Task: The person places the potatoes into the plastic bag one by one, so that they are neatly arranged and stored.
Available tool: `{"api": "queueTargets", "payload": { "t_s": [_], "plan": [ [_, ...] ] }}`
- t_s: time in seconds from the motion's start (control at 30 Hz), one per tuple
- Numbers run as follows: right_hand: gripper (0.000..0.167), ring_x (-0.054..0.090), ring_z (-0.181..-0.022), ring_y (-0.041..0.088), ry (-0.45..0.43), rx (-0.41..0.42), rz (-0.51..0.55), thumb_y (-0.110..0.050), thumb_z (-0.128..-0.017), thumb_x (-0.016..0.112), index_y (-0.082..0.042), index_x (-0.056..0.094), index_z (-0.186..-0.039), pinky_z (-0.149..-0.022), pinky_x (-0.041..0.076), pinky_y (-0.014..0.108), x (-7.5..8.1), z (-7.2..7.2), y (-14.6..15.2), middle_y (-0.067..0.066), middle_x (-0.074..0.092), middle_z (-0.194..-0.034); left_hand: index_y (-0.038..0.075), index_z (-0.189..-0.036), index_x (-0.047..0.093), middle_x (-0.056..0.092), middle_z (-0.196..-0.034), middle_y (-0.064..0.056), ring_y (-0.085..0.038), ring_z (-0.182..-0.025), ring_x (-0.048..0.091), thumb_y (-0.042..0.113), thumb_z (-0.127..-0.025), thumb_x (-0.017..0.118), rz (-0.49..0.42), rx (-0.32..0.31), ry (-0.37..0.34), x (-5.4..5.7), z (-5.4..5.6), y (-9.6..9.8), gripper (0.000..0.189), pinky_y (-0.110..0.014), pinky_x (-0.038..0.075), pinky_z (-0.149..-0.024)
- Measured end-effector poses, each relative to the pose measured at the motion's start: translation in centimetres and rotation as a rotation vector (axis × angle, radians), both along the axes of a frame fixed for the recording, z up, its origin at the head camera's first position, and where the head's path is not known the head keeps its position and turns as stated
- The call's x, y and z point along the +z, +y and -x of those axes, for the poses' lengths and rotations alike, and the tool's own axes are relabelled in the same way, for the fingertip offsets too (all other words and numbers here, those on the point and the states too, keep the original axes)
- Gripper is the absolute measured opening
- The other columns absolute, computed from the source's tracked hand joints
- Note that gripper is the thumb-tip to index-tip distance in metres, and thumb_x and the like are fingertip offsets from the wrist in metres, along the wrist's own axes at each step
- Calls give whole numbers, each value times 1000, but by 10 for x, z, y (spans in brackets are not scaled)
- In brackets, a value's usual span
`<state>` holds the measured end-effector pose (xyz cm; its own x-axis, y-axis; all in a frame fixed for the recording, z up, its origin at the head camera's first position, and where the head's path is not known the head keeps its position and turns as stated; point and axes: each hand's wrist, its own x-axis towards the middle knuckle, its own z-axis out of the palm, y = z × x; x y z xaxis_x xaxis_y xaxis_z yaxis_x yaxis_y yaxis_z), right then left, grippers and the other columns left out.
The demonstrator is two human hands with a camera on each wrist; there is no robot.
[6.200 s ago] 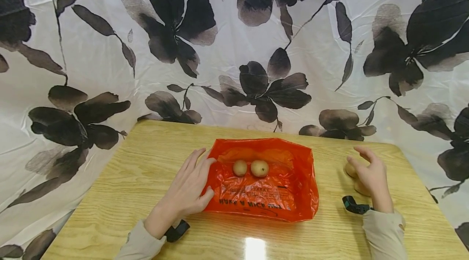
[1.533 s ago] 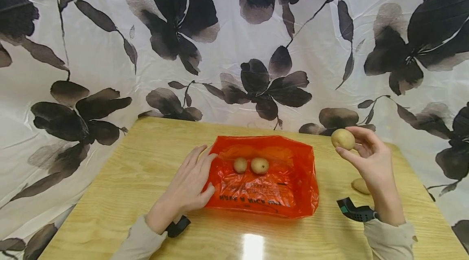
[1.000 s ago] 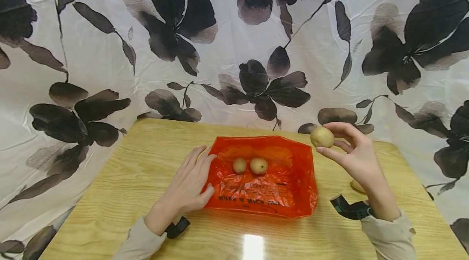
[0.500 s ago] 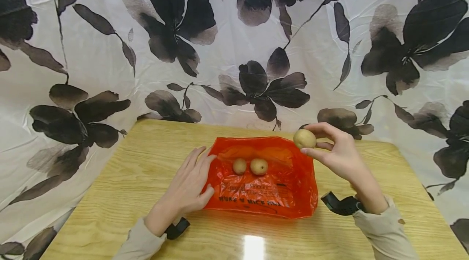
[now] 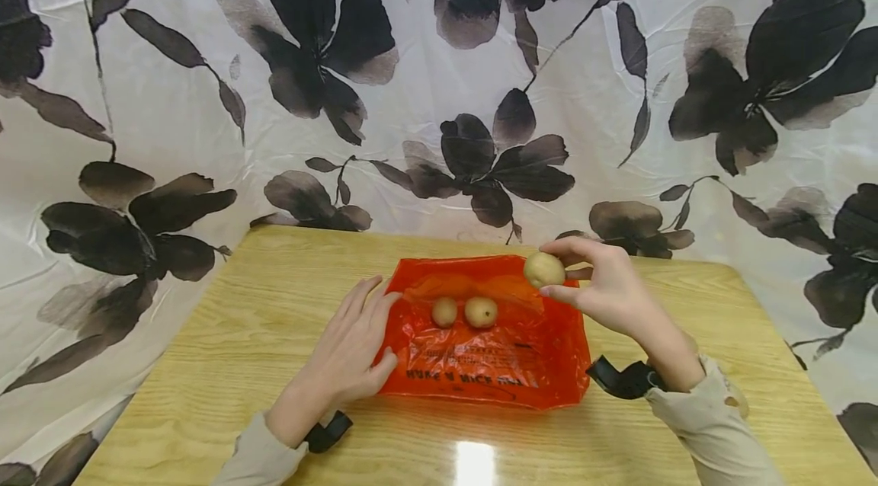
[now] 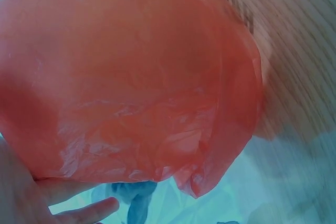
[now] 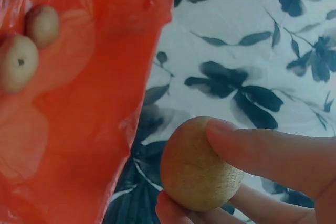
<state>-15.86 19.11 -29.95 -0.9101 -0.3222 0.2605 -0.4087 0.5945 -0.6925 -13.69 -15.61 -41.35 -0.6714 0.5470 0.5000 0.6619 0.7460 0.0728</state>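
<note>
Red bag [image 5: 473, 387], long axis crosswise, roundish pinched potato [image 5: 544, 270]

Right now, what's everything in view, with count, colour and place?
Floral backdrop: one, white and black, behind
Table: one, light wood, before it
Bag: one, red, on the table
Bagged potatoes: two, tan, inside
Raised potato: one, tan, near the bag's far right corner
Wrist devices: two, black, one per wrist
Sleeves: two, beige, one per arm
Left hand: one, bare, at the bag's left edge
Right hand: one, bare, holding the raised potato
</note>
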Motion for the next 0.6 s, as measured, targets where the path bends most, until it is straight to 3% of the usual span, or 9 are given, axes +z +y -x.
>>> {"api": "queueTargets", "payload": {
  "t_s": [0.27,0.47,0.6],
  "plan": [
    [42,66,-94,28,-17,57,-67,4,-73,81,2,68,-113,-77,60,38,-1,1,-13,14,69,-105,-5,-132,45,48,-138,-26,-43,-136,35,24,-73,55,-5,-3,3,1,1,0,67,-52,22,-116],
    [38,67,-87,24,55,75,-209,1,-68,82,-1,72,-105,-77,55,42,-8,9,-21,6,71,-95,-7,-131,46,49,-136,-26,-44,-134,37,22,-72,56,-9,-6,20,1,2,-1,67,-52,24,-116],
    [37,64,-84,23,54,88,-271,0,-67,81,-1,72,-103,-75,53,41,-13,14,-27,5,70,-93,-7,-131,46,50,-135,-26,-45,-133,38,22,-71,57,-11,-9,28,0,2,-1,67,-53,25,-115]
  ]
}}
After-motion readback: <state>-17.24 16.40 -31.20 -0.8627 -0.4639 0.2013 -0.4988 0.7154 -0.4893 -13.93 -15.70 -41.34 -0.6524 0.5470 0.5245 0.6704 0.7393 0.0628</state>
